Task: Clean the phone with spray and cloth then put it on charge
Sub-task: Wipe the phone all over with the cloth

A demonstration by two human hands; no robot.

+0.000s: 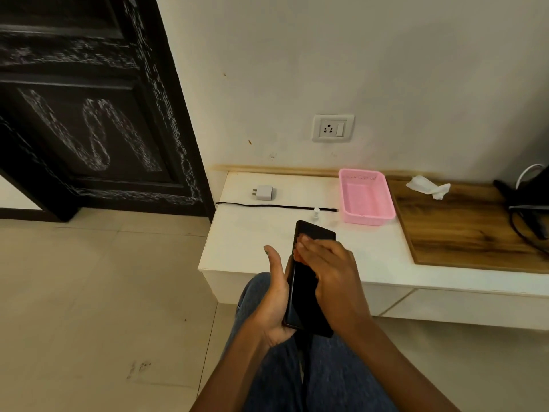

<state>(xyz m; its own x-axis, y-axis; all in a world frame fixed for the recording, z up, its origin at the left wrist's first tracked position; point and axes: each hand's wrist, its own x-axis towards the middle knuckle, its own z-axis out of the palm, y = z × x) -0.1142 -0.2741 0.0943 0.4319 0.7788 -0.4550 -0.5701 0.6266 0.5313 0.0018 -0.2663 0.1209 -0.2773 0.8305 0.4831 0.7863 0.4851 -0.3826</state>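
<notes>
Off-white wall [386, 55] with a white wall socket [332, 128]. Below the socket, a low white surface [377, 257]; right of the socket and lower, its wood-grain section [463, 230]. Far left of the socket, a dark panelled door [89, 114] with chalk scribbles. Beige tiled floor [89, 292] under it. Dim, warm light.

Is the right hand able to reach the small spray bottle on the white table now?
Probably yes: the spray bottle stands just beyond the phone, nothing between, though the right hand is busy on the screen.
</notes>
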